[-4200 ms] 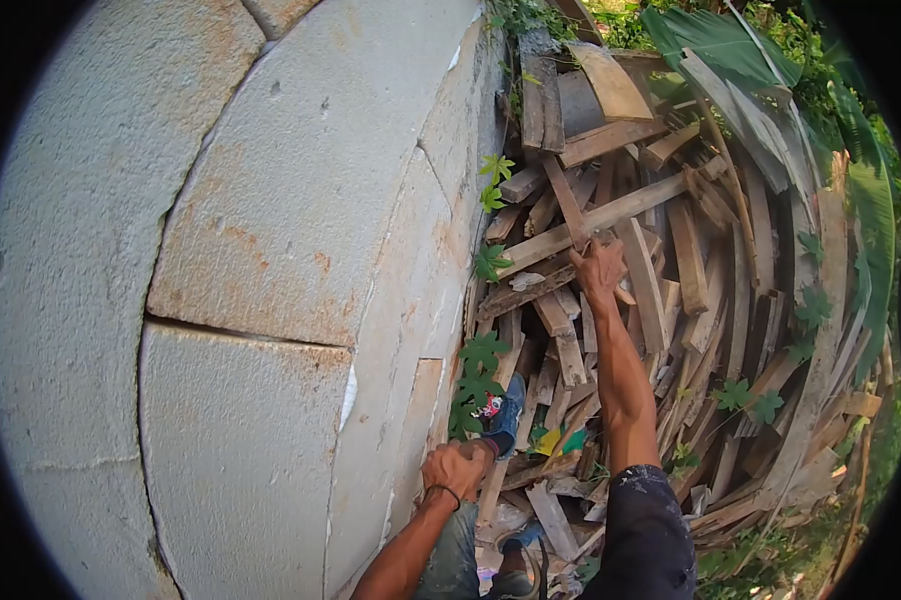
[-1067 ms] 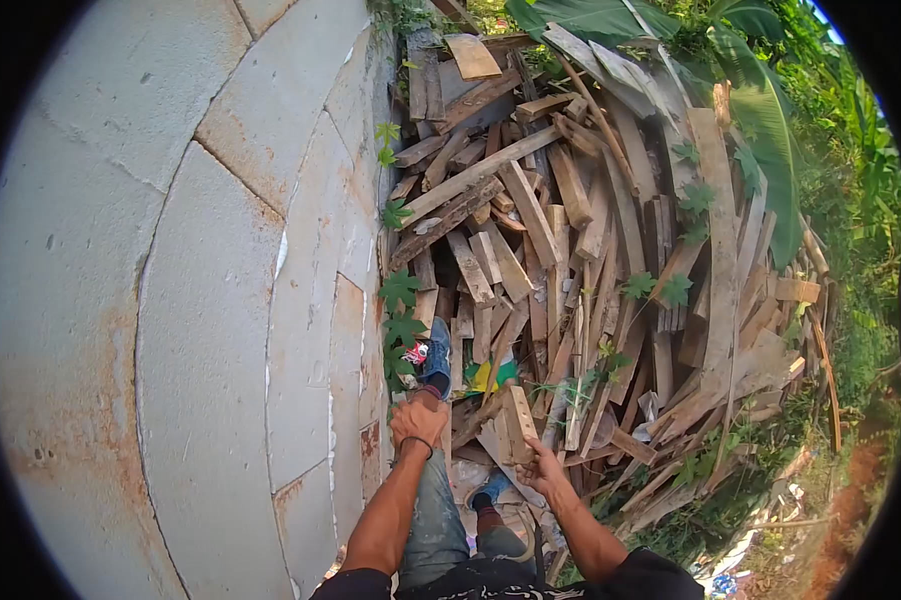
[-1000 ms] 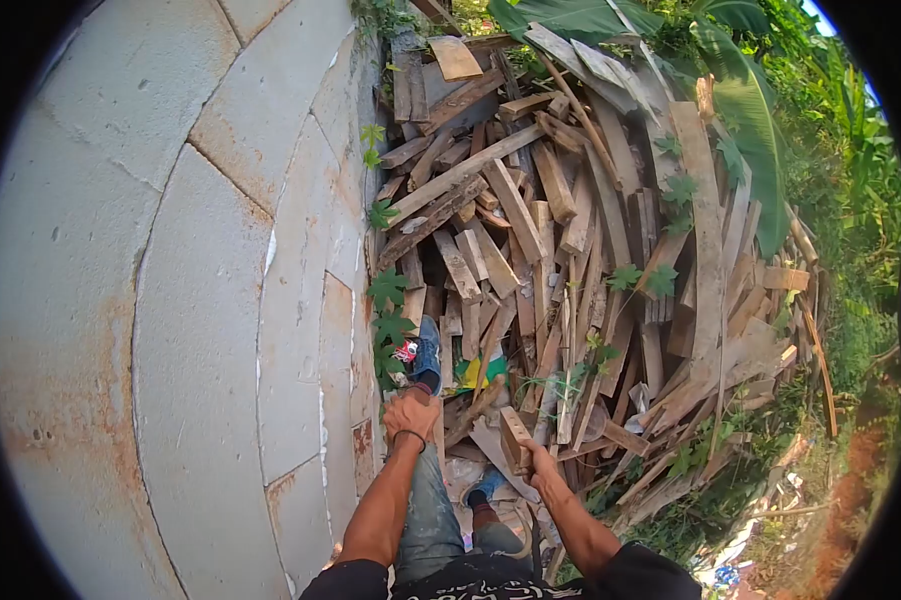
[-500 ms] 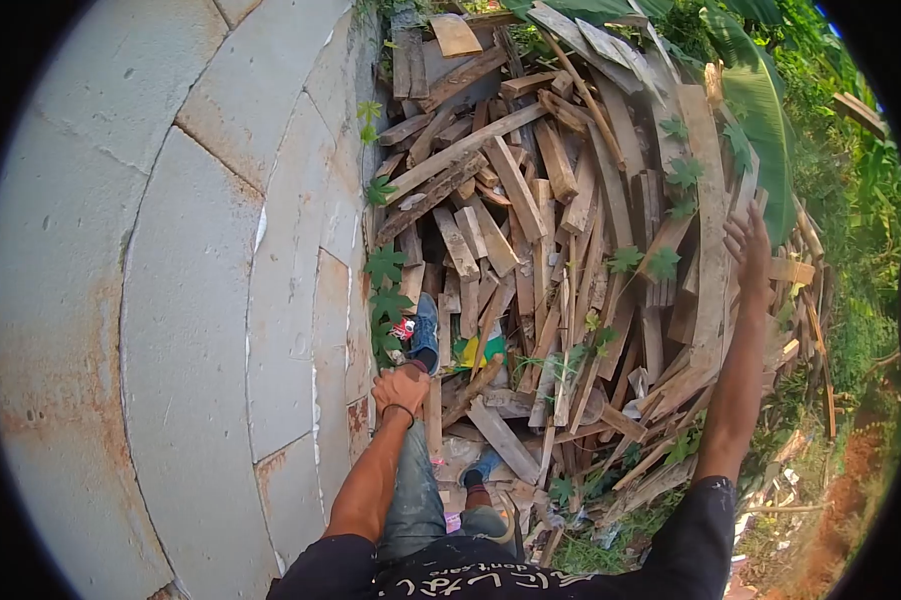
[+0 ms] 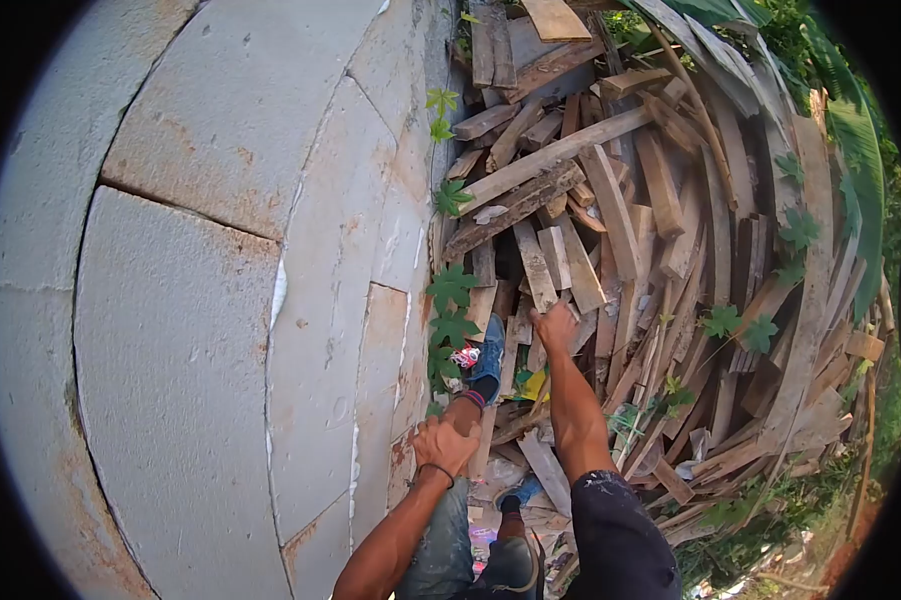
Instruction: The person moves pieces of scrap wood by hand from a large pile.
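Note:
My left hand [image 5: 445,446] rests over the knee of my forward leg, its fingers draped across it and holding nothing. A dark band circles that wrist. My right hand [image 5: 555,328] is down at the wood pile, its fingers closed at the lower end of a short wooden block [image 5: 535,268]; the fingertips are partly hidden. Beside this block lie another short block [image 5: 554,258] and a longer piece of timber [image 5: 582,265]. My blue shoe [image 5: 488,350] stands on wood just left of the right hand.
A grey block wall [image 5: 170,300] rises along the left. Loose, crossed timbers [image 5: 560,150] fill the middle and right. Green leafy plants [image 5: 452,310] grow at the wall's foot. A red-and-white wrapper [image 5: 464,357] lies by the shoe. Banana leaves [image 5: 855,160] hang at the right.
My right hand has come from outstretched and open at the far right down to the short block near my shoe. The view has shifted left, and the left hand stays on the leg.

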A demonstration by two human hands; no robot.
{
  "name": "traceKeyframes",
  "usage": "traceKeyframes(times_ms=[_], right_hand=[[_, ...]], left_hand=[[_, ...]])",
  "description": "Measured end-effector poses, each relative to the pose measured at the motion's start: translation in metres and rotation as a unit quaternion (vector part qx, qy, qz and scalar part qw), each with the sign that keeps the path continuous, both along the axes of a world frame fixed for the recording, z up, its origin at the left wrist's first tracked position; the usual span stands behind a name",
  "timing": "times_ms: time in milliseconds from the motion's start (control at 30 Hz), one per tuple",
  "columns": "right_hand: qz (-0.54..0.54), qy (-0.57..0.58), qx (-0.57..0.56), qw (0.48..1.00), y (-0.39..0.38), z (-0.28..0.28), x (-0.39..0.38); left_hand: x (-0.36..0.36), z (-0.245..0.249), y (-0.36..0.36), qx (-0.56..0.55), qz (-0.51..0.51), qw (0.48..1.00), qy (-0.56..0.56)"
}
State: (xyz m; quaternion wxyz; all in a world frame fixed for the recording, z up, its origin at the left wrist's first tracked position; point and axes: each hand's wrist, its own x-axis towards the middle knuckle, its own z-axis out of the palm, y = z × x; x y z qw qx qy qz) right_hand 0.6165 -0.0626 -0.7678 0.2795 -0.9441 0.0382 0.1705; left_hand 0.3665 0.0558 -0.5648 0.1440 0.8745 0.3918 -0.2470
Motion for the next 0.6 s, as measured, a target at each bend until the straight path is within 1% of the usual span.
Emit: traceKeyframes(times_ms=[33, 100, 133, 167, 200, 233, 267, 300, 333, 367, 400, 433, 467, 500, 567, 600], right_hand=[[0.003, 0.001, -0.001, 1.000, 0.000, 0.010, -0.001], [-0.016, 0.018, 0.016, 1.000, -0.003, 0.054, 0.003], [-0.063, -0.036, 0.015, 0.997, -0.005, 0.061, -0.005], [-0.086, 0.047, 0.133, 0.986, -0.019, 0.065, -0.012], [-0.107, 0.129, 0.249, 0.954, -0.032, 0.080, -0.025], [-0.132, 0.181, 0.308, 0.924, -0.051, 0.098, -0.048], [-0.155, 0.231, 0.367, 0.888, -0.070, 0.135, -0.075], [-0.171, 0.276, 0.398, 0.858, -0.094, 0.145, -0.104], [-0.188, 0.270, 0.394, 0.858, -0.117, 0.160, -0.137], [-0.186, 0.304, 0.403, 0.843, -0.139, 0.178, -0.167], [-0.209, 0.341, 0.427, 0.811, -0.161, 0.195, -0.197], [-0.258, 0.373, 0.451, 0.769, -0.180, 0.206, -0.225], [-0.303, 0.414, 0.501, 0.697, -0.200, 0.212, -0.252], [-0.313, 0.430, 0.527, 0.663, -0.215, 0.216, -0.277], [-0.358, 0.445, 0.557, 0.603, -0.225, 0.237, -0.310], [-0.407, 0.422, 0.533, 0.610, -0.223, 0.252, -0.308]], left_hand=[[0.000, 0.002, 0.000, -0.008, 0.010, 1.000, -0.009], [0.002, 0.006, 0.001, -0.020, 0.012, 1.000, -0.016], [0.005, 0.007, 0.000, -0.028, 0.012, 0.999, -0.021], [0.007, 0.008, -0.002, -0.031, 0.010, 0.999, -0.031], [0.005, 0.009, -0.005, -0.025, -0.001, 0.999, -0.021], [0.005, 0.009, -0.008, -0.020, -0.013, 1.000, -0.013], [0.007, 0.008, -0.011, -0.024, -0.017, 0.999, -0.022], [0.006, 0.007, -0.012, -0.022, -0.012, 1.000, -0.017], [0.003, 0.005, -0.014, -0.020, -0.008, 1.000, -0.010], [0.000, 0.002, -0.016, -0.025, -0.012, 0.999, -0.017], [-0.003, -0.003, -0.018, -0.014, -0.006, 0.999, -0.037], [-0.006, -0.004, -0.021, -0.004, 0.000, 0.998, -0.059], [-0.006, 0.006, -0.024, -0.017, 0.003, 0.998, -0.055], [-0.008, 0.008, -0.027, -0.025, -0.005, 0.998, -0.060], [-0.011, 0.008, -0.031, -0.013, -0.007, 0.999, -0.042], [-0.011, 0.011, -0.035, -0.009, -0.008, 0.999, -0.037]])
